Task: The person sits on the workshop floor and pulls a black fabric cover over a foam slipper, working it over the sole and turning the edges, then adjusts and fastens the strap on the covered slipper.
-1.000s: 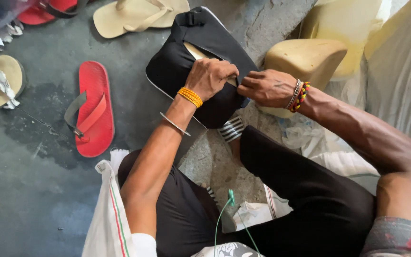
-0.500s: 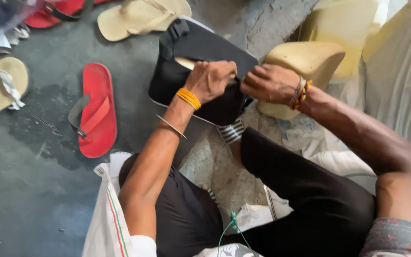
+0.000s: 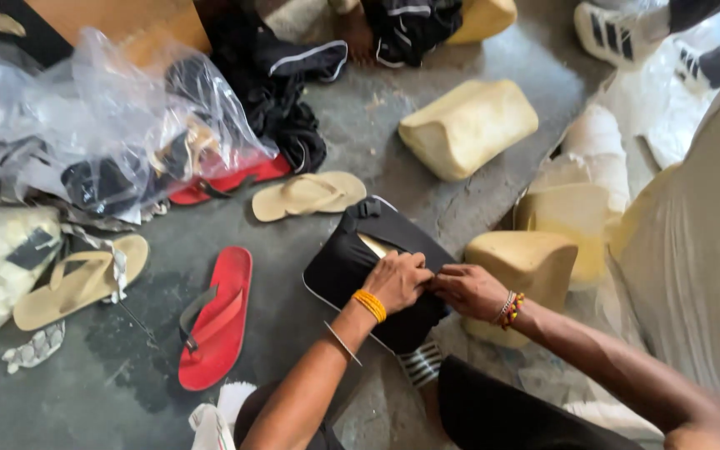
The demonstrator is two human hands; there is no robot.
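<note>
both hands press on a black padded piece (image 3: 352, 258) lying on the grey floor (image 3: 293, 333). the left hand (image 3: 397, 279) curls its fingers tight onto the piece's upper face; the right hand (image 3: 468, 290) pinches its edge just beside. a red sandal (image 3: 214, 317) lies left of the piece, a tan sandal (image 3: 310, 194) just above it, a yellow foam block (image 3: 527, 262) at its right.

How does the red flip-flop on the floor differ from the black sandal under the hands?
The red flip-flop lies alone and untouched on the grey floor; the black sandal is gripped by the left hand and right hand. The red flip-flop is narrow with a dark strap showing; the black sandal looks wider, with a pale edge. Both are flat footwear.
</note>
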